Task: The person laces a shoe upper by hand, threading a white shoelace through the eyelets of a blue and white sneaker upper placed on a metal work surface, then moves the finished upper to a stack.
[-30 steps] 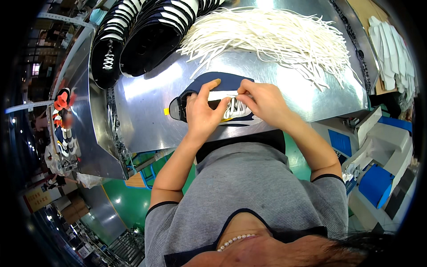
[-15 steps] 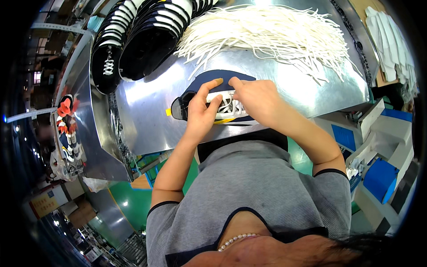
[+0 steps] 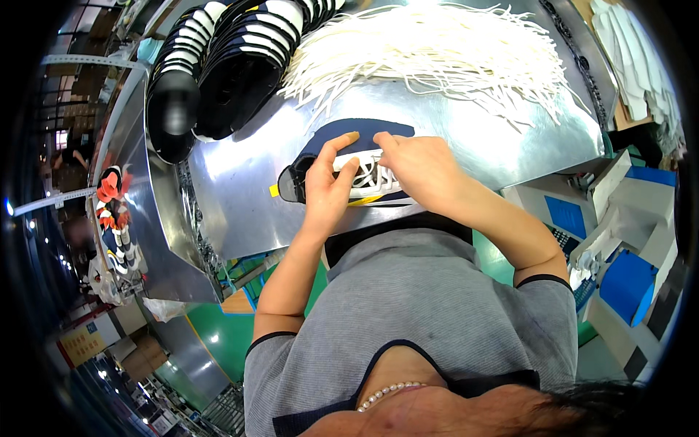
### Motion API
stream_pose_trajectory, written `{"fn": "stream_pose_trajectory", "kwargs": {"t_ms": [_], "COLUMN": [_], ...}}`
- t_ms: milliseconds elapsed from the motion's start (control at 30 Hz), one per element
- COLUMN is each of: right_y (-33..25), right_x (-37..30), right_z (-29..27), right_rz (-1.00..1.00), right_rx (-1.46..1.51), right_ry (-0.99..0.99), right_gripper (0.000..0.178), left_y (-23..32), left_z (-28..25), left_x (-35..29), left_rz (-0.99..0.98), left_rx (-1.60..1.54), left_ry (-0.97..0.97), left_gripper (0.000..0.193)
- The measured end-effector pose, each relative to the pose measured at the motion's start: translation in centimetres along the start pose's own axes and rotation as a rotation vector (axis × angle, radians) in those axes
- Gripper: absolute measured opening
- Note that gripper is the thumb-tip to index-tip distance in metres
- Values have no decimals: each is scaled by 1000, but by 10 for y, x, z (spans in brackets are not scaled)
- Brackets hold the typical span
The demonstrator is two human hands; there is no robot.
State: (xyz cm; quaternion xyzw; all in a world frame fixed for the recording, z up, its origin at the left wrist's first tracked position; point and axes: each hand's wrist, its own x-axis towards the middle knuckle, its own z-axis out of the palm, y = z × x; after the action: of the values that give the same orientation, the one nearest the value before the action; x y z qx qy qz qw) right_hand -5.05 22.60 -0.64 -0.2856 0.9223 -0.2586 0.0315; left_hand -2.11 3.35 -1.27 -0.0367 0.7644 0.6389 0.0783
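A navy shoe upper (image 3: 364, 129) lies flat on the metal tabletop in front of me, its black heel part toward the left. White shoelace (image 3: 366, 175) crosses its pale eyelet strip, and a yellow strip shows along the near side. My left hand (image 3: 328, 178) grips the upper, fingers on the far navy side and thumb over the eyelet strip. At the right end of the strip, my right hand (image 3: 424, 166) is closed in a pinch on the shoelace, with its fingertips partly hidden.
A large heap of loose white laces (image 3: 429, 51) covers the table's far side. Stacked dark shoe uppers (image 3: 240, 80) stand at the far left. To the right are white and blue boxes (image 3: 626, 284); white sheets (image 3: 626, 65) hang beyond the edge.
The view has shifted slightly. Both hands stay at the same places on the shoe upper, with only small movement of the right fingers at the eyelet strip.
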Motion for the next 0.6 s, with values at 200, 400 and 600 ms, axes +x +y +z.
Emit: {"fn": "stream_pose_trajectory", "kwargs": {"t_ms": [200,400,600], "right_y": [-9,2,8], "right_x": [11,-1,-13], "right_z": [12,-22,-21], "right_rz": [-92,57,146], "right_rx": [-76,-13,199], "right_ry": [51,-119,43], "right_gripper": [46,31,16], "left_y": [1,0,0], "left_z": [10,0,-2], "left_x": [-3,4,4], "left_rz": [89,-21,-52], "left_rx": [293,-29,30], "left_ry": [14,-18,-65], "left_gripper": [36,37,39]}}
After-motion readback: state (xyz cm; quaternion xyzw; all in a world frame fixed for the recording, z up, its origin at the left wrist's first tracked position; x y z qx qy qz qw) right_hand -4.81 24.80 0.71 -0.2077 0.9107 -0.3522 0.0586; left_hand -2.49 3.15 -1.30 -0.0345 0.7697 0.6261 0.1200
